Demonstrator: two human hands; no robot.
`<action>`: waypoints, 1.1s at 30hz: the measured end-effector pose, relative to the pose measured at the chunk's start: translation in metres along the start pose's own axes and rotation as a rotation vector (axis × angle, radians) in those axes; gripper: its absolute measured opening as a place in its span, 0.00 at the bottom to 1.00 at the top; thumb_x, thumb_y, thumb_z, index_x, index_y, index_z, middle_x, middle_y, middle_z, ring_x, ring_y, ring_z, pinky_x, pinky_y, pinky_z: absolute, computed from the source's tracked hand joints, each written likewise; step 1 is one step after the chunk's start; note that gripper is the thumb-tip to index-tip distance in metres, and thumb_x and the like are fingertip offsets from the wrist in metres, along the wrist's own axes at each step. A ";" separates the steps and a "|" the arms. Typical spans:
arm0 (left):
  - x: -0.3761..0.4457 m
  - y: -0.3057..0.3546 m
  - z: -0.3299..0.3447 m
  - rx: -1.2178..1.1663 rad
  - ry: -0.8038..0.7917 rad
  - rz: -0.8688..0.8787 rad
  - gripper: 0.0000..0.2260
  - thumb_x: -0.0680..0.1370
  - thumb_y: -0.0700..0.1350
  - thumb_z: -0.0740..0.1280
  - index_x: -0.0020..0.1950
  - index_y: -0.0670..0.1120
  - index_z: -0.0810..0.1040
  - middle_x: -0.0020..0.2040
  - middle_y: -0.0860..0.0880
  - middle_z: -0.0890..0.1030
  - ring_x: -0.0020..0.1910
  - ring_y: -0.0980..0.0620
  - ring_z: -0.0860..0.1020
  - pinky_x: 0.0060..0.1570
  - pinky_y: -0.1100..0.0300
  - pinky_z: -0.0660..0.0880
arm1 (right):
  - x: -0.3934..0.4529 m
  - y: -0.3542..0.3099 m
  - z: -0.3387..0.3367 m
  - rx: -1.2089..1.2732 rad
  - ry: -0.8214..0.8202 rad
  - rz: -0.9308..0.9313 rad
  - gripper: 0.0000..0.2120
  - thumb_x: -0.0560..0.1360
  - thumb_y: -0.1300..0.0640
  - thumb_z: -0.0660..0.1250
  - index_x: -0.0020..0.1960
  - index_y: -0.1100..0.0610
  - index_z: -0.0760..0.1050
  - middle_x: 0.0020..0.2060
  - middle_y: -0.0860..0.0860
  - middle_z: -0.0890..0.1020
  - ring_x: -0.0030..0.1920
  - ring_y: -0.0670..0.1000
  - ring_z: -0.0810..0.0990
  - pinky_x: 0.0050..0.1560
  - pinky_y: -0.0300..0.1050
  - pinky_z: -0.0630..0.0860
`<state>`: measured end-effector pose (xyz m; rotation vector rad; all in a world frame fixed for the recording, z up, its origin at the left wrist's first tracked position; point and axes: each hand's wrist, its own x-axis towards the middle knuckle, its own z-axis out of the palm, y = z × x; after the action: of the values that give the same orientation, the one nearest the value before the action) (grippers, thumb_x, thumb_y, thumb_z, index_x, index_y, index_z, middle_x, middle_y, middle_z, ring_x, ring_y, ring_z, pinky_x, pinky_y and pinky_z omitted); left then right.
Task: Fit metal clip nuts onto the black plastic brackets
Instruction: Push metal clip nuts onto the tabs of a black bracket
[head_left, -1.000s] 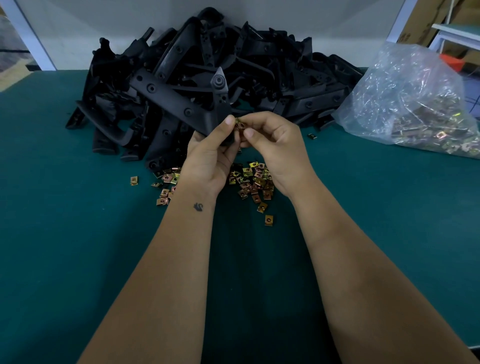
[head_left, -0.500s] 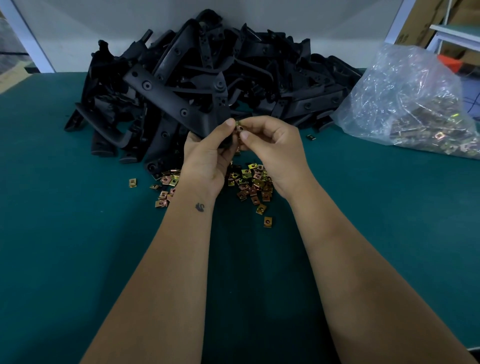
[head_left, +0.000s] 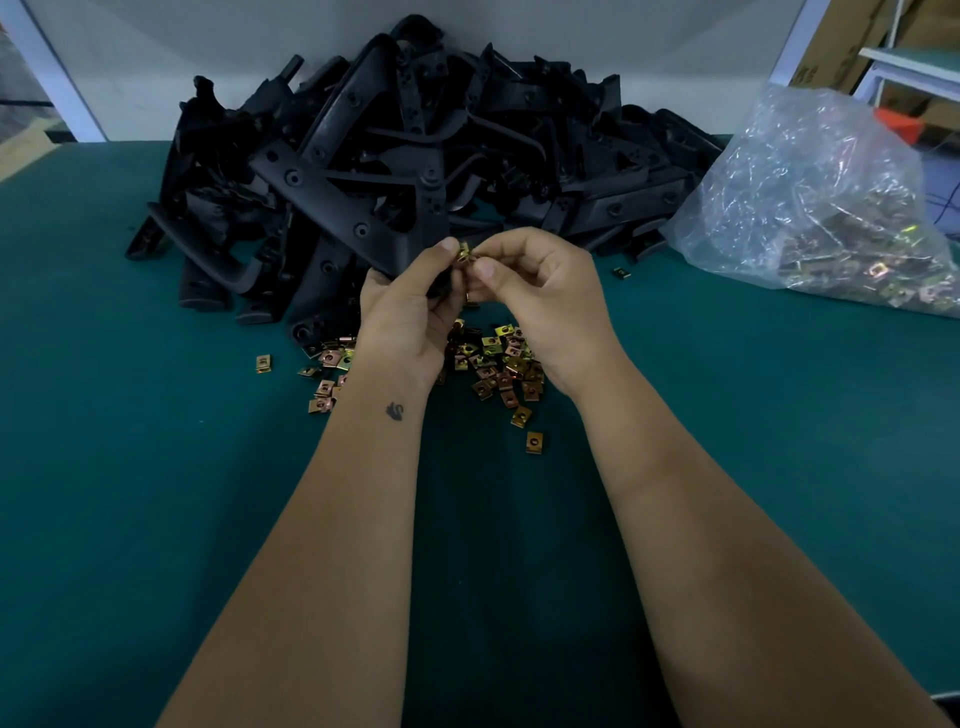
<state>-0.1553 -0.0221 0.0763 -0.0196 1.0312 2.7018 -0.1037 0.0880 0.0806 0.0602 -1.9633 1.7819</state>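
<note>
My left hand grips the near corner of a black triangular plastic bracket, which is lifted above the table in front of the pile. My right hand pinches a brass-coloured clip nut between thumb and fingers, right at the bracket's corner by my left thumb tip. Whether the nut sits on the bracket edge is hidden by my fingers. Several loose clip nuts lie scattered on the green table under both hands.
A large pile of black brackets fills the back of the green table. A clear plastic bag of clip nuts lies at the right. One stray nut lies near the bag. A white wall stands behind.
The bracket in my left hand has tilted and dropped slightly, its upper tip now lower against the pile. Both hands stay together at its corner with the nut.
</note>
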 end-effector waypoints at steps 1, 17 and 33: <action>0.001 0.001 -0.001 -0.012 0.000 0.007 0.08 0.75 0.32 0.70 0.49 0.40 0.74 0.35 0.47 0.83 0.34 0.53 0.83 0.32 0.67 0.77 | 0.000 0.000 0.001 0.016 -0.008 0.002 0.06 0.76 0.69 0.68 0.47 0.59 0.80 0.42 0.53 0.83 0.42 0.47 0.83 0.48 0.40 0.80; -0.001 -0.006 0.002 0.261 -0.201 -0.087 0.13 0.73 0.40 0.75 0.54 0.45 0.76 0.44 0.52 0.84 0.39 0.57 0.82 0.38 0.65 0.78 | 0.005 -0.005 -0.012 0.431 0.245 0.218 0.06 0.77 0.70 0.66 0.46 0.61 0.79 0.38 0.52 0.82 0.38 0.48 0.80 0.42 0.42 0.77; -0.006 -0.007 0.004 0.347 -0.301 -0.093 0.14 0.76 0.38 0.72 0.60 0.45 0.75 0.48 0.51 0.83 0.42 0.56 0.80 0.40 0.63 0.78 | 0.006 -0.002 -0.015 0.566 0.237 0.280 0.06 0.77 0.68 0.66 0.45 0.60 0.79 0.36 0.52 0.83 0.36 0.48 0.81 0.39 0.40 0.78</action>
<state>-0.1471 -0.0158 0.0754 0.3784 1.3424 2.3155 -0.1036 0.1036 0.0853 -0.2385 -1.3064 2.3566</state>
